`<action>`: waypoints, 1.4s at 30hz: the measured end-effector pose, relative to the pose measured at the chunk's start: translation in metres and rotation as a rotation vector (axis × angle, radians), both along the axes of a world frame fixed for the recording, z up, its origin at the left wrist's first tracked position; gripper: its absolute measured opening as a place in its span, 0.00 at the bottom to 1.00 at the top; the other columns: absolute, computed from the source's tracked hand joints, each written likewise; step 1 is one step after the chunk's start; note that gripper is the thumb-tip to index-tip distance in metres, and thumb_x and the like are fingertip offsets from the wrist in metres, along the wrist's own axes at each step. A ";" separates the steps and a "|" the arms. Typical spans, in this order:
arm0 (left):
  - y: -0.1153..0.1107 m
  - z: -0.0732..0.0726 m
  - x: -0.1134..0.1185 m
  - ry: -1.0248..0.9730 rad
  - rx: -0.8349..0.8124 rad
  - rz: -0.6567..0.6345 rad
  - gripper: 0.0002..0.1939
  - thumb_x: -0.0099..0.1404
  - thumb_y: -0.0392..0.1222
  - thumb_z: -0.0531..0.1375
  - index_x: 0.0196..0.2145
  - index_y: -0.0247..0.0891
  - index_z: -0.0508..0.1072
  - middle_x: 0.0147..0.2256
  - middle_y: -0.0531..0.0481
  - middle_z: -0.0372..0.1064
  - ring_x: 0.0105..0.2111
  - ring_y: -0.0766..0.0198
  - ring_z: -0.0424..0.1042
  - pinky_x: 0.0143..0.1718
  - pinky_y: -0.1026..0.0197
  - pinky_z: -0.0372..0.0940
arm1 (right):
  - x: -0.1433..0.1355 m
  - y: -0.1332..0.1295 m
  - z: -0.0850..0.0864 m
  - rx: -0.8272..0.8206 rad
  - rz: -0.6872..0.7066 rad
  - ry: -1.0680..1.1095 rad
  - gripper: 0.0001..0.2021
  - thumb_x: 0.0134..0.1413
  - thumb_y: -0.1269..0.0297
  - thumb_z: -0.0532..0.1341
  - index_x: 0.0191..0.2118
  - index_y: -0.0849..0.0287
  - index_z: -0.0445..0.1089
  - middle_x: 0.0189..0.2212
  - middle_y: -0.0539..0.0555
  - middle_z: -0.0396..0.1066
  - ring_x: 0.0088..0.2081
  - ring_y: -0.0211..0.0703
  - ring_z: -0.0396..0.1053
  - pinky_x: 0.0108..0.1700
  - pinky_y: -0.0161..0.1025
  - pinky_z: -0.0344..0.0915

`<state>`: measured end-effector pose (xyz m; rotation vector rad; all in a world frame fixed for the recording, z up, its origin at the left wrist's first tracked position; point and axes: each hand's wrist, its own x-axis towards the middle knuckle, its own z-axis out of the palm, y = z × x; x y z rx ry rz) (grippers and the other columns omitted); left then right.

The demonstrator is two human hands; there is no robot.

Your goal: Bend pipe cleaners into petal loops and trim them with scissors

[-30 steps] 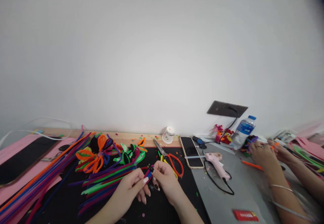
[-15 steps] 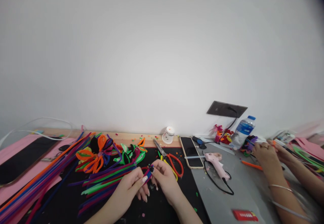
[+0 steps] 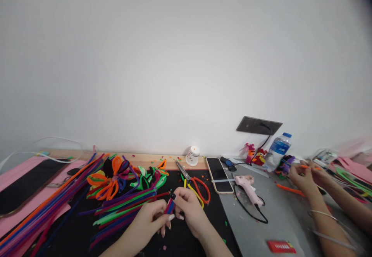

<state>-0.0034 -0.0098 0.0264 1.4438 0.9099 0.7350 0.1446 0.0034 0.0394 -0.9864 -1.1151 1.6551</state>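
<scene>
Several slim pipe cleaners (image 3: 169, 206), blue and magenta, sit as one small bunch between the person's two hands, above the near middle of the black mat (image 3: 155, 246). The left hand (image 3: 145, 221) has its thumb and fingers drawn in narrow around the lower part; the right hand (image 3: 190, 211) pinches the upper end between thumb and fingertips, though the fingers hide how much each one grips. The bunch should feel very light, soft and fuzzy outside, with a wire core that bends easily and keeps its bend; the nap ought to resist slipping, but a hard squeeze could kink or flatten it. The gathered middle looks the surest place to hold, with cut wire tips best avoided. Just left lies a pile of cut pipe cleaners (image 3: 123, 215), and behind that some looped orange petals (image 3: 112, 182). Beyond the right hand lie scissors (image 3: 201, 189), a phone (image 3: 220, 175) and a pink glue gun (image 3: 247, 189); farther right, a co-worker's hands (image 3: 302, 176) hold something orange.
</scene>
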 end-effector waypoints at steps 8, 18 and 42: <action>-0.003 0.011 -0.003 0.228 0.275 -0.005 0.12 0.59 0.38 0.54 0.19 0.36 0.68 0.17 0.56 0.65 0.20 0.68 0.66 0.24 0.69 0.57 | 0.000 -0.003 0.001 -0.103 0.061 0.094 0.15 0.41 0.61 0.64 0.16 0.61 0.58 0.07 0.41 0.52 0.10 0.25 0.43 0.15 0.30 0.34; 0.002 0.004 -0.006 0.259 0.324 0.085 0.13 0.59 0.42 0.56 0.19 0.37 0.68 0.17 0.55 0.64 0.20 0.68 0.65 0.24 0.69 0.56 | 0.002 -0.001 0.005 -0.074 0.025 0.103 0.14 0.43 0.57 0.64 0.24 0.61 0.61 0.09 0.39 0.50 0.11 0.24 0.42 0.14 0.29 0.35; 0.006 -0.032 0.007 -0.060 -0.111 0.106 0.26 0.53 0.66 0.50 0.24 0.36 0.64 0.12 0.56 0.62 0.10 0.74 0.54 0.12 0.70 0.47 | -0.001 -0.004 -0.010 0.429 0.047 -0.562 0.19 0.56 0.55 0.51 0.20 0.61 0.60 0.18 0.46 0.56 0.23 0.33 0.54 0.26 0.30 0.51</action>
